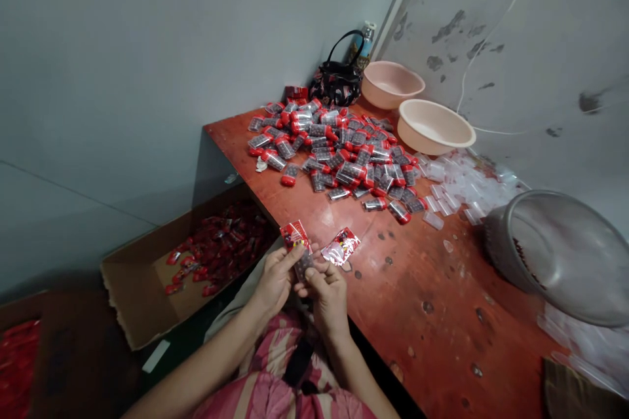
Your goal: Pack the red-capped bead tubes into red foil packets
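Observation:
Over the table's near edge, my left hand (276, 275) pinches a small red printed packet (295, 234). Close against it, my right hand (328, 293) grips the lower end of a small clear container (303, 267) filled with dark pieces. The container's upper end meets the packet; whether it is inside cannot be made out. Just beyond my right fingers, a second shiny red packet (343, 247) lies flat on the table. Farther back spreads a large heap of red-capped clear containers (351, 170) with dark contents.
On the red table (417, 340) stand a grey metal basin (565, 255), a cream basin (435, 127), a pink basin (393, 85) and a dark handbag (337, 84). Clear empty tubes (462, 186) lie right of the heap. A cardboard box (140, 294) of red packets sits lower left.

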`<state>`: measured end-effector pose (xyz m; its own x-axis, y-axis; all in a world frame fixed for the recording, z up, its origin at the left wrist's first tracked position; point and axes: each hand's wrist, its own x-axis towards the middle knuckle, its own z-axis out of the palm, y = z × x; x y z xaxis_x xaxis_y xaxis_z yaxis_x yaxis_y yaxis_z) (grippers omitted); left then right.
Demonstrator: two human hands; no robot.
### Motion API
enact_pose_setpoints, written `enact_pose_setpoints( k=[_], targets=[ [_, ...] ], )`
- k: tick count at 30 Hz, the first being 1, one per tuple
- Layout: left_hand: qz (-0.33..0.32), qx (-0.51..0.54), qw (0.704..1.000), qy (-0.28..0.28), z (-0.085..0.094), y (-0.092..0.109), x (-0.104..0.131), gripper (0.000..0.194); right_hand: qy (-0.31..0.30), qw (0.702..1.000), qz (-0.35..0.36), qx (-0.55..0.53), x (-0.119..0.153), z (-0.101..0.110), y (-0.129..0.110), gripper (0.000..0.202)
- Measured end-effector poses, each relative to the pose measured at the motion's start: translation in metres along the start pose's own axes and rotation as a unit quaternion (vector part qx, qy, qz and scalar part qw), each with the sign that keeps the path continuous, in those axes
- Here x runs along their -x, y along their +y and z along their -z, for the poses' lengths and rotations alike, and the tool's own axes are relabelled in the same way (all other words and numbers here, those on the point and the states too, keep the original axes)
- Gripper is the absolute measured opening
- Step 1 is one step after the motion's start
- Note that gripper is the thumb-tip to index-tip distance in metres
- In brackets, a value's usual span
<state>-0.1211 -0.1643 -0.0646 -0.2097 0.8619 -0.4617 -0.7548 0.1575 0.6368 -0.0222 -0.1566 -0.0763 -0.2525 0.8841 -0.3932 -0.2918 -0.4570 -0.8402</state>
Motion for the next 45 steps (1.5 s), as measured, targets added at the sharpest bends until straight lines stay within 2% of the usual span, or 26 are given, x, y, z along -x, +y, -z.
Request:
enact_pose_setpoints(
  k=[3, 7, 10, 13, 15, 18, 21, 27, 30, 36, 41, 45],
  targets=[
    [0.014, -0.007, 1.000, 0.006, 0.001, 0.001, 0.000, 0.032, 0.016, 0.999, 0.032, 0.039, 0.004, -0.002, 0.000, 0.020],
    [-0.006, -0.043, 0.998, 0.039, 0.004, -0.007, -0.001, 0.030, 0.029, 0.997, 0.059, 0.046, 0.005, -0.001, 0.005, 0.020],
    [-0.035, -0.092, 0.993, 0.061, 0.007, -0.014, 0.000, 0.027, 0.028, 0.999, 0.039, 0.010, 0.003, 0.001, 0.009, 0.019],
    [-0.049, -0.115, 0.990, 0.058, 0.008, -0.015, 0.001, 0.028, 0.010, 1.000, 0.005, -0.016, 0.002, 0.002, 0.007, 0.020],
    [-0.050, -0.092, 0.993, 0.052, 0.006, -0.013, 0.002, 0.027, 0.007, 1.000, 0.008, 0.014, 0.003, 0.002, 0.004, 0.020],
    [-0.045, -0.032, 0.997, 0.053, 0.003, -0.009, 0.001, 0.026, 0.007, 0.994, 0.062, 0.095, 0.006, 0.003, 0.002, 0.017],
    [-0.030, -0.012, 0.998, 0.048, 0.001, -0.007, 0.002, 0.025, -0.002, 0.988, 0.096, 0.122, 0.010, 0.004, 0.005, 0.015],
    [0.029, -0.020, 0.999, 0.005, -0.002, -0.015, 0.010, 0.021, 0.027, 0.996, 0.075, 0.035, 0.012, 0.000, 0.007, 0.016],
    [0.010, 0.003, 1.000, 0.016, -0.005, -0.018, 0.013, 0.019, 0.015, 0.998, 0.066, -0.001, 0.006, 0.001, 0.007, 0.017],
    [-0.025, 0.029, 0.999, -0.010, -0.007, -0.016, 0.014, 0.025, 0.003, 0.999, 0.011, -0.047, -0.004, 0.005, 0.006, 0.019],
    [-0.039, 0.001, 0.999, -0.001, 0.000, -0.016, 0.012, 0.023, -0.019, 0.998, 0.025, -0.053, -0.007, 0.004, 0.006, 0.020],
    [-0.030, -0.001, 1.000, -0.008, 0.002, -0.020, 0.011, 0.024, -0.014, 0.998, 0.028, -0.060, -0.013, 0.002, 0.009, 0.023]
  ],
)
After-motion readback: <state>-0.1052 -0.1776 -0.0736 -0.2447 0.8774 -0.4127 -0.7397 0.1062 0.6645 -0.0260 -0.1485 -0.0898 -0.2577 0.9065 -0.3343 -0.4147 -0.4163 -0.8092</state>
